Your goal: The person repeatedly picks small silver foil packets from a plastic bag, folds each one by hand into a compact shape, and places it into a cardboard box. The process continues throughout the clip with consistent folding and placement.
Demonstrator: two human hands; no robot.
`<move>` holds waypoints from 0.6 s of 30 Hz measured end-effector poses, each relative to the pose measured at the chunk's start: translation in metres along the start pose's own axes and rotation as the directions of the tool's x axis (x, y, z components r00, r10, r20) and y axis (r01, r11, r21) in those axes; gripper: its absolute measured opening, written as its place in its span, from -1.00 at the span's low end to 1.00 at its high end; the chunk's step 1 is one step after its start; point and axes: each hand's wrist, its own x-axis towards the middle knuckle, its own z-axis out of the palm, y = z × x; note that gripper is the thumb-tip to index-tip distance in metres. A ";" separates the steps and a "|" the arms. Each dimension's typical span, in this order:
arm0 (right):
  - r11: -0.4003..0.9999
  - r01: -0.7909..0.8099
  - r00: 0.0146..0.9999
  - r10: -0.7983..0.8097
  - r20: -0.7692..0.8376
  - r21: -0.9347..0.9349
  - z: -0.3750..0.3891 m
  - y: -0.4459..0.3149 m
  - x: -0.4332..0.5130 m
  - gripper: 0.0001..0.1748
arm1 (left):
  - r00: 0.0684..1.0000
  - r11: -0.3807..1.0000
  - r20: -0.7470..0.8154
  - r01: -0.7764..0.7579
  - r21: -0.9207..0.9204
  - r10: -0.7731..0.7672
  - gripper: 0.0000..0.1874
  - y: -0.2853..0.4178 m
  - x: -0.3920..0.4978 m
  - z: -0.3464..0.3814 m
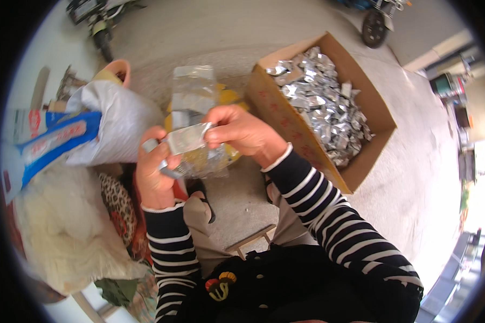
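Between my two hands is a small flat clear plastic packet (188, 139) with pale contents and faint markings. My right hand (242, 131) pinches its right end between thumb and fingers. The packet's left end meets the fingers of my left hand (155, 181), which also grips a small grey object (169, 169), partly covered by the fingers. Below and beyond the hands lie clear plastic bags (194, 87) over something yellow (228, 97). On the right, a cardboard box (293, 125) is heaped with shiny silver foil pieces (319, 105).
At left stand a white woven sack (121, 121), a blue-and-white printed bag (60, 141) and a large cloudy plastic bag (72, 230). A pink container (122, 70) sits behind the sack. Parked two-wheelers (101, 36) are at the back. A wooden frame (250, 238) shows between my legs.
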 end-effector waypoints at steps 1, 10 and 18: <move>1.000 -0.002 1.000 0.002 0.002 0.015 0.001 0.001 0.001 -0.83 | 1.000 1.000 0.018 -0.006 -0.015 0.007 -0.73 0.001 0.000 0.000; 0.581 0.576 0.815 -0.359 -0.454 0.574 -0.060 -0.063 -0.019 -0.91 | 0.965 0.998 -0.260 0.038 0.042 -0.026 -0.61 0.001 0.010 -0.006; 0.967 0.214 0.944 -0.168 -0.285 0.135 -0.023 -0.014 0.000 -0.89 | 0.961 0.970 -0.235 0.093 -0.225 -0.147 -0.76 -0.008 0.015 -0.013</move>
